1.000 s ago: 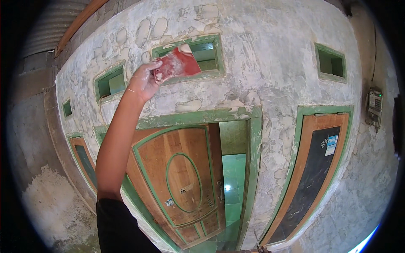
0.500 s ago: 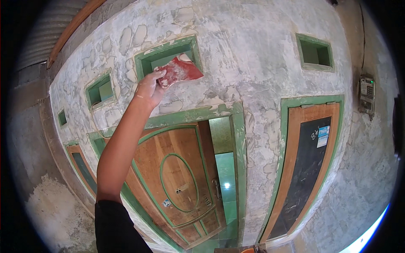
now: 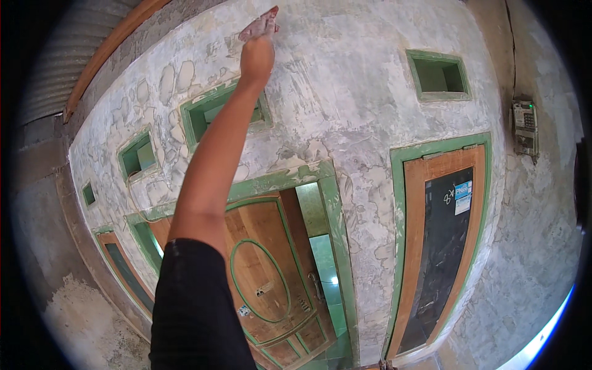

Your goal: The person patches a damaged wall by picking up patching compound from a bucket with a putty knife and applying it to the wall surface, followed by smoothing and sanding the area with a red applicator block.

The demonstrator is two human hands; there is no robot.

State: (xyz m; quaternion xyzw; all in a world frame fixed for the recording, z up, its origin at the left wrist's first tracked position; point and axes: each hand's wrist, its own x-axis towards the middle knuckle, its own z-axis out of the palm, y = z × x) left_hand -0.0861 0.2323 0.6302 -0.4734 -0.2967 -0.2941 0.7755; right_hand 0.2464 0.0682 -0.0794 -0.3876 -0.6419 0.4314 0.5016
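Observation:
My left hand [image 3: 258, 52] is raised high against the patchy plastered wall [image 3: 345, 61]. Its fingers are closed on a thin red sheet [image 3: 268, 17] dusted with white, seen at an angle; whether the sheet touches the plaster I cannot tell. Below the hand, my forearm crosses a small green-framed opening [image 3: 197, 117] above the door frame. My right hand is out of view.
A wooden door [image 3: 258, 277] stands partly ajar in a green frame [image 3: 327, 203]. Right of it are a narrow dark-paned panel [image 3: 441, 246], a small opening [image 3: 438, 77] and a wall meter [image 3: 524, 126]. A corrugated roof [image 3: 86, 43] shows at upper left.
My left hand has risen from the middle opening to higher bare plaster, moving rightward with the red sheet, now turned more edge-on. The view has shifted slightly.

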